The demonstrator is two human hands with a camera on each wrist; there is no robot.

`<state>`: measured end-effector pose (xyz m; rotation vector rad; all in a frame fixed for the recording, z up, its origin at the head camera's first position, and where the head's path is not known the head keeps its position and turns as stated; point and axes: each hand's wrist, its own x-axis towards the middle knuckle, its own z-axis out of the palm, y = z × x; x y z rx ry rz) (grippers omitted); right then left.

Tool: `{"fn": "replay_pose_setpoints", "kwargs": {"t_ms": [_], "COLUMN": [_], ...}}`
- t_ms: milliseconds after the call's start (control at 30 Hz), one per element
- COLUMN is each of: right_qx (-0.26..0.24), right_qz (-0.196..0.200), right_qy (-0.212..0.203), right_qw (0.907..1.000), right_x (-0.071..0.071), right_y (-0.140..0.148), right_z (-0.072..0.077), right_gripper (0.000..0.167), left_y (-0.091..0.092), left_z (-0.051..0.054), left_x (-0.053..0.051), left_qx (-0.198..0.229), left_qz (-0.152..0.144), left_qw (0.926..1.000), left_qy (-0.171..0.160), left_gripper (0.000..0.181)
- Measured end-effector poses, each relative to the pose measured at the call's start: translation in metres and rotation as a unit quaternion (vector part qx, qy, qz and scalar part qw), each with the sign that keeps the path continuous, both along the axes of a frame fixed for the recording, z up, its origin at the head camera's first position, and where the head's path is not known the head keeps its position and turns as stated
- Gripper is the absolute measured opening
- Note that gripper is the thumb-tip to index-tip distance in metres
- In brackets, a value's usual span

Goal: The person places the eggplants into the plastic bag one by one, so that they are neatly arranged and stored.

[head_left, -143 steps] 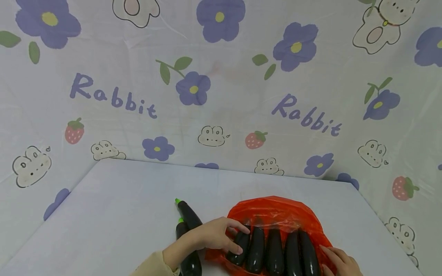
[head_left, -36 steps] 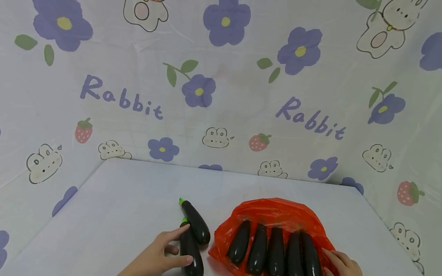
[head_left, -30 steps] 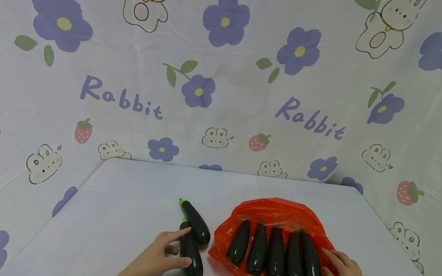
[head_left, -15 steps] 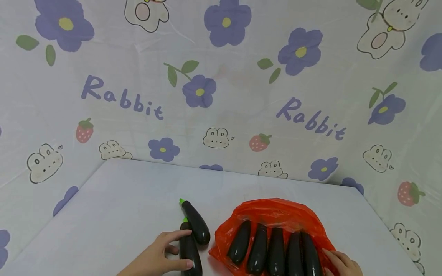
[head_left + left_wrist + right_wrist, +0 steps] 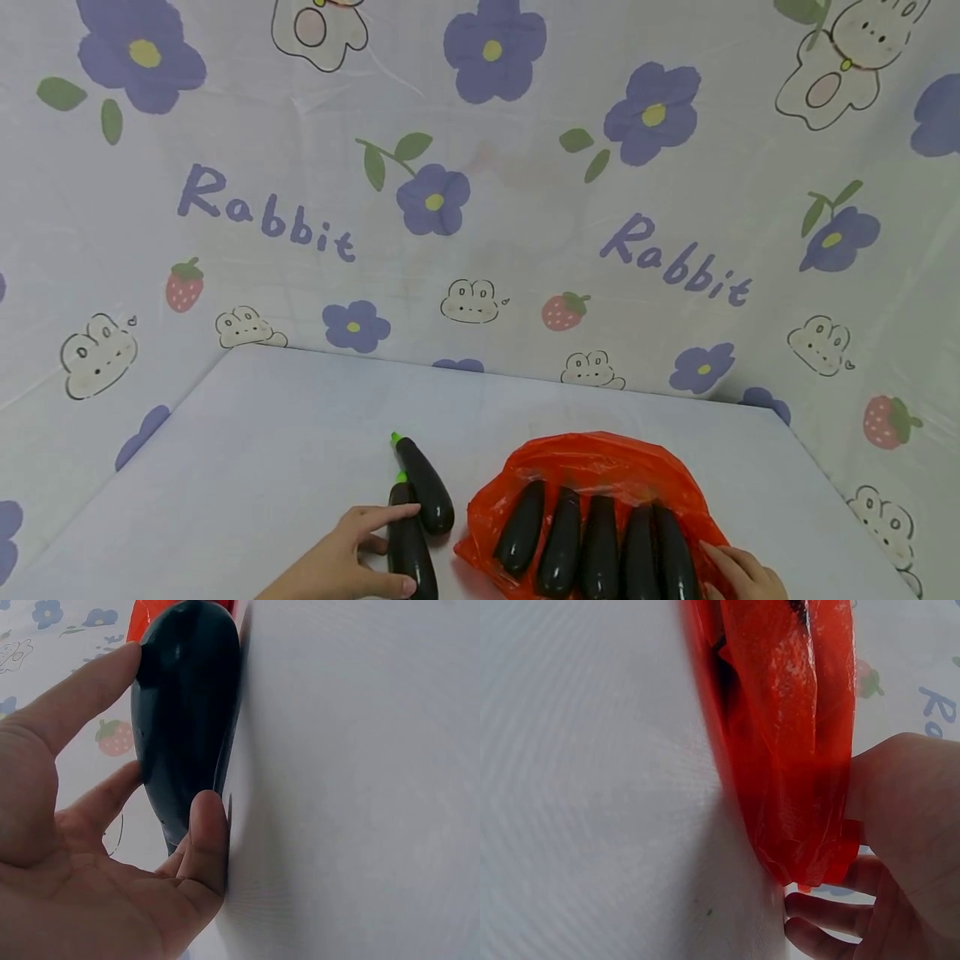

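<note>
My left hand [image 5: 341, 557] grips a glossy black eggplant [image 5: 408, 546] with a green stem, lying on the white table. In the left wrist view, fingers and thumb reach round the sides of this eggplant [image 5: 184, 712]. A second eggplant [image 5: 425, 487] lies against it, just beyond. To the right, an open red plastic bag [image 5: 600, 454] holds several eggplants side by side, such as the leftmost eggplant [image 5: 521, 525]. My right hand [image 5: 742, 573] pinches the bag's right edge; the right wrist view shows thumb and fingers at the gathered plastic [image 5: 795, 772].
The white table [image 5: 262, 442] carries both loose eggplants and the bag. Behind it hangs a pale cloth [image 5: 510, 233] printed with flowers, rabbits and strawberries. The near table edge lies outside the head view.
My left hand has gone from the leftmost eggplant in the bag to the near loose eggplant, which has since shifted slightly left. The right hand stays at the bag's edge.
</note>
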<state>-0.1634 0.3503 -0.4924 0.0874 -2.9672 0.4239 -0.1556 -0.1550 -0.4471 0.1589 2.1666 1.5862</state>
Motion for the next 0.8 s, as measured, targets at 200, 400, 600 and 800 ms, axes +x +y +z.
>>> {"fn": "replay_pose_setpoints", "kwargs": {"t_ms": [200, 400, 600, 800], "right_qx": [0.003, 0.006, 0.006, 0.005], "right_qz": [0.001, 0.008, 0.007, 0.006], "right_qy": [0.001, 0.023, 0.023, 0.029], "right_qw": [1.0, 0.9997, 0.9997, 0.9995], "right_x": [-0.0003, 0.0, 0.0007, 0.0021], "right_y": [-0.0011, -0.0004, -0.001, -0.0022], "right_z": [0.0017, -0.0007, -0.0004, 0.0], "right_gripper": [0.041, 0.04, 0.04, 0.04], "left_y": [-0.0012, -0.0041, -0.0036, -0.0039], "left_z": [0.0031, 0.0076, 0.0065, 0.0062], "left_x": [0.0021, 0.0053, 0.0016, 0.0002], "left_qx": [0.001, 0.028, 0.044, 0.045], "left_qz": [0.0, 0.014, 0.025, 0.027], "left_qw": [1.0, 0.9994, 0.9982, 0.9983], "left_qy": [-0.003, -0.017, -0.033, -0.027], "left_gripper": [0.068, 0.069, 0.068, 0.067]}}
